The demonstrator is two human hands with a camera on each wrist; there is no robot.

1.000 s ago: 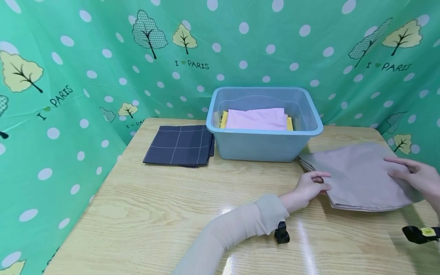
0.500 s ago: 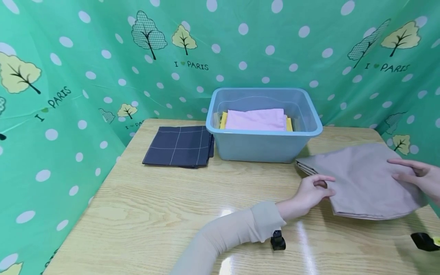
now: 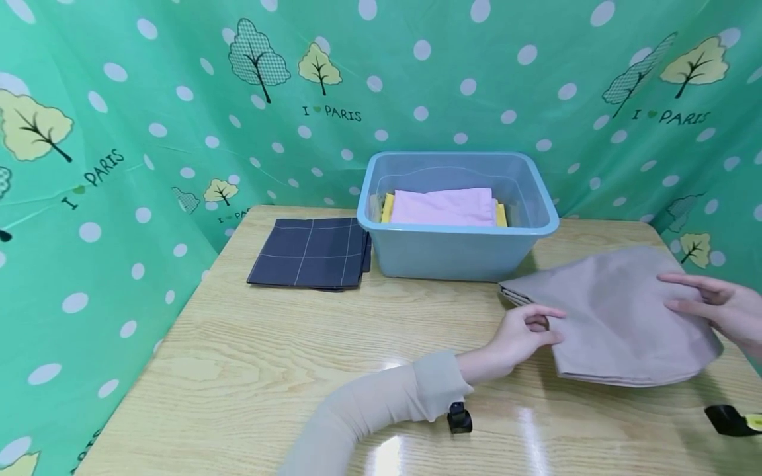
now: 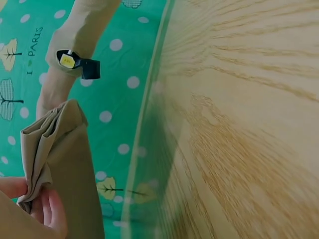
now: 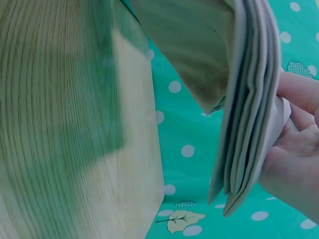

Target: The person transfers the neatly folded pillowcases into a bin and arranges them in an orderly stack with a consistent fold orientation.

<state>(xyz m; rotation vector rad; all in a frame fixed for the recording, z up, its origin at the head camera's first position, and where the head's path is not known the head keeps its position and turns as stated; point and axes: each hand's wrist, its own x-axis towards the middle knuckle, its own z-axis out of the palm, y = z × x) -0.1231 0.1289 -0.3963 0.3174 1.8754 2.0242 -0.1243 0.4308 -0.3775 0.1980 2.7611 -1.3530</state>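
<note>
A folded grey-beige cloth (image 3: 619, 324), several layers thick, is held over the right part of the table, with a shadow beneath it. My left hand (image 3: 526, 334) pinches its left edge between thumb and fingers; the left wrist view shows the bunched folds between the fingers (image 4: 47, 206). On the far side of the cloth, my right hand (image 3: 723, 311) grips the right edge, thumb and index finger spread over the upper face. Stacked layer edges of the cloth (image 5: 249, 109) hang beside the right hand (image 5: 299, 134) in the right wrist view.
A light-blue plastic bin (image 3: 452, 254) stands at the back, holding a folded pink cloth (image 3: 443, 206) over a yellow one (image 3: 388, 207). Left of it lies a folded navy checked cloth (image 3: 306, 254). A green dotted curtain (image 3: 417, 86) lines the wooden table (image 3: 268, 370).
Both hands have brought the grey-beige cloth a little toward the front, then leftward. Its left corner has come away from the bin. The bin and navy cloth stay put.
</note>
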